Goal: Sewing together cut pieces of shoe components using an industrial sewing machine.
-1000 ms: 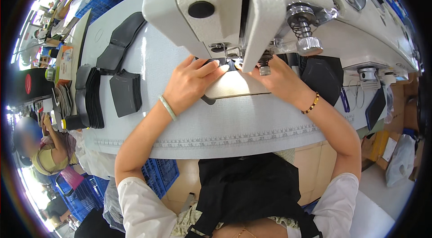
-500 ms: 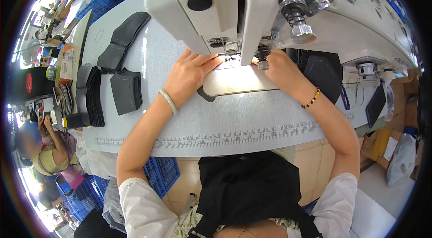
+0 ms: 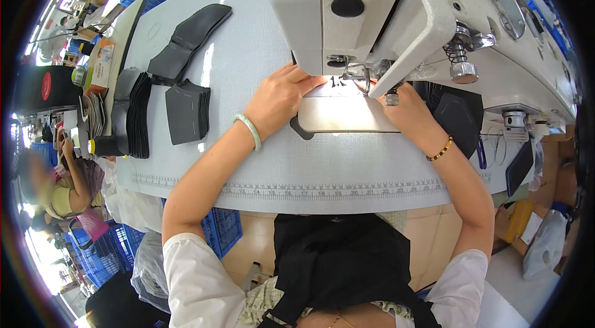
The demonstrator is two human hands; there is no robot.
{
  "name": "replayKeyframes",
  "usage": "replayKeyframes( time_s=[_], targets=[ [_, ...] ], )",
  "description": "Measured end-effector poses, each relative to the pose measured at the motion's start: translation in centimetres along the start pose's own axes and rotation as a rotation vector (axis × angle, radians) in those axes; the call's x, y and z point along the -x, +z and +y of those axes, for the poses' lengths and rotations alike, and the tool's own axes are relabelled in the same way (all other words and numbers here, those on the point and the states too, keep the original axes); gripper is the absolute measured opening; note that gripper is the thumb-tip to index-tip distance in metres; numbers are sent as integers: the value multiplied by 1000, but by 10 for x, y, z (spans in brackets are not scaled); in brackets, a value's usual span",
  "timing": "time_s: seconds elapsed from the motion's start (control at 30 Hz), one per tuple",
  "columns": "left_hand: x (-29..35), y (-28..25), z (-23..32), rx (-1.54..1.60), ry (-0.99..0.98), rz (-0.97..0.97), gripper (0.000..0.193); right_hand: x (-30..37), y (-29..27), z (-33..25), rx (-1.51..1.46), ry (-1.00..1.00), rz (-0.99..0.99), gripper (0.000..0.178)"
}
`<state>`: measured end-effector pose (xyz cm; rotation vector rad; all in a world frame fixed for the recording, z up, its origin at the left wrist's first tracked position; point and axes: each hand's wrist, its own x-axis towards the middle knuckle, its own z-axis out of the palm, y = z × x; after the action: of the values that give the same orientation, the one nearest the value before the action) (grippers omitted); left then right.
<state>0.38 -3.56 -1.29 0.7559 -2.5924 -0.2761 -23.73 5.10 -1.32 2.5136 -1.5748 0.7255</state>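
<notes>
My left hand [image 3: 277, 100] rests beside the lit sewing area of a white sewing machine [image 3: 297, 18]. A pale bangle circles its wrist, and its fingers press together toward the presser foot. On the other side of the foot is my right hand [image 3: 406, 114], wearing a beaded bracelet, its fingers bent and partly hidden by the machine head. What the fingers hold is too hidden to make out; a dark edge shows just above the left fingers. Below the needle lies the metal bed plate [image 3: 347, 115]. Dark cut pieces [image 3: 457, 118] lie right of my right hand.
On the table's left are stacks of black pieces [image 3: 187, 114], more folded ones [image 3: 135, 117] and a long dark piece [image 3: 189, 43]. A ruler strip [image 3: 334, 192] runs along the front edge. Scissors [image 3: 481, 153] and a dark phone-like slab [image 3: 518, 167] lie right. A co-worker [image 3: 68, 188] sits far left.
The whole view has shifted, so the machine head appears farther right. Both hands stay at the needle area, with little visible change in their grip.
</notes>
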Motion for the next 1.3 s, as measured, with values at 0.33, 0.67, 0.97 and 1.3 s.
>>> replayKeyframes(
  time_s=[0.33, 0.67, 0.97, 1.3],
  targets=[
    [-2, -1, 3, 37, -45, -40, 36, 0, -5, 2, 17, -50, -52, 10],
    [-2, 0, 3, 30, -62, 13, 33, -1, 1, 7, -11, -102, 8, 24],
    [1, 6, 2, 44, 6, 62, 29, 6, 10, 9, 104, -150, -5, 14],
    [9, -8, 3, 93, -87, 19, 33, -8, 6, -9, 223, -123, -94, 11]
  ],
)
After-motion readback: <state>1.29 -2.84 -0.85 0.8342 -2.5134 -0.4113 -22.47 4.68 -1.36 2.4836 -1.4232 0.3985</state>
